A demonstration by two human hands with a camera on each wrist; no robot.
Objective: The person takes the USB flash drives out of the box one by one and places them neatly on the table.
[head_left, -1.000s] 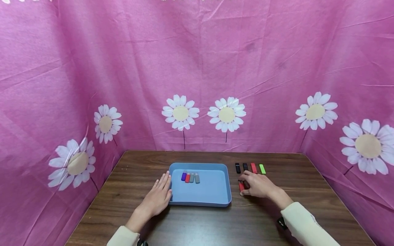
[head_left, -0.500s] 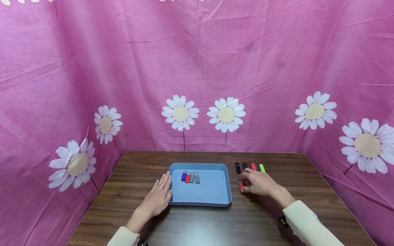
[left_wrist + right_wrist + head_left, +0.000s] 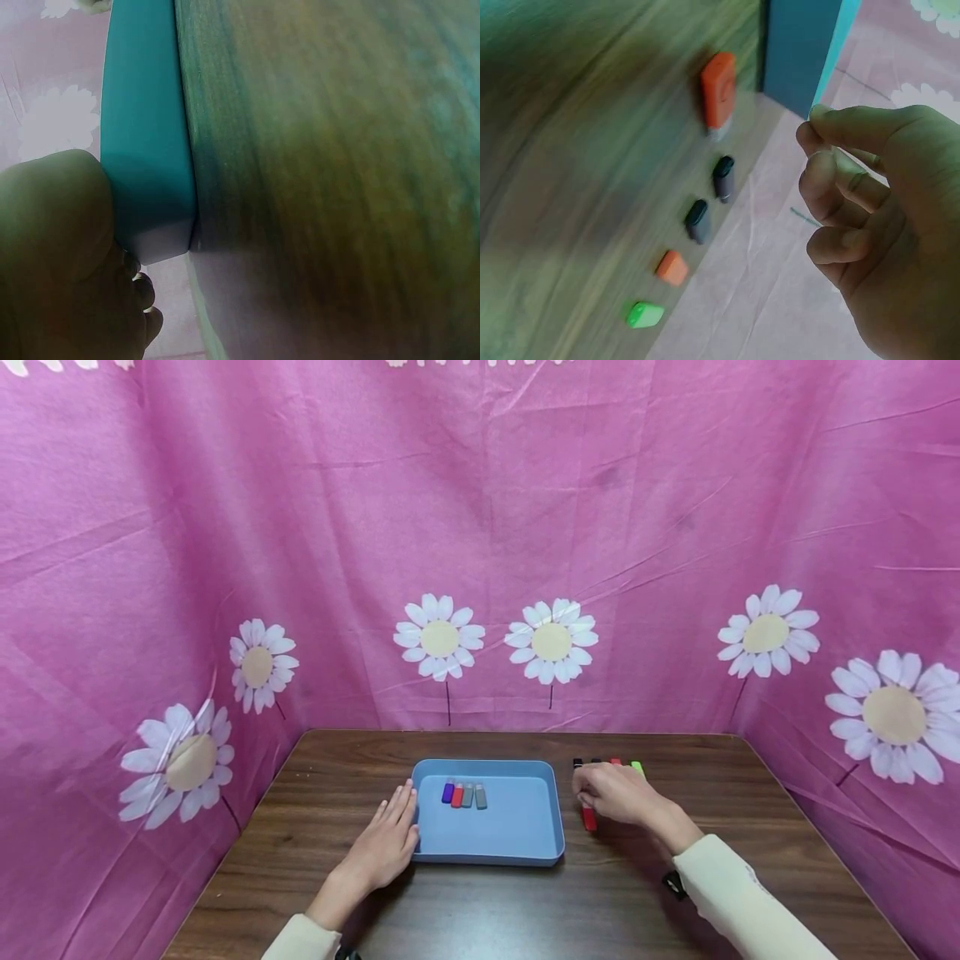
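Note:
A red USB stick (image 3: 589,820) lies on the table right of the blue tray (image 3: 517,827), partly under my right hand (image 3: 622,793). In the right wrist view the red stick (image 3: 719,91) shows whole, metal end toward the back row; my right hand (image 3: 892,202) is above the table, fingers loosely curled, nothing visible in them. My left hand (image 3: 379,843) lies flat with straight fingers against the tray's left side. Inside the tray lie a purple stick (image 3: 447,792), a red one (image 3: 457,796) and two grey ones (image 3: 474,797), side by side.
Behind my right hand, a row holds two black sticks (image 3: 724,178), a shorter-looking red one (image 3: 673,268) and a green one (image 3: 644,315). A pink curtain (image 3: 495,527) with daisies surrounds the wooden table (image 3: 480,910) at the back and sides.
My right hand has let go of the red stick beside the tray and moved slightly back and left over it. My left hand and the tray stay put.

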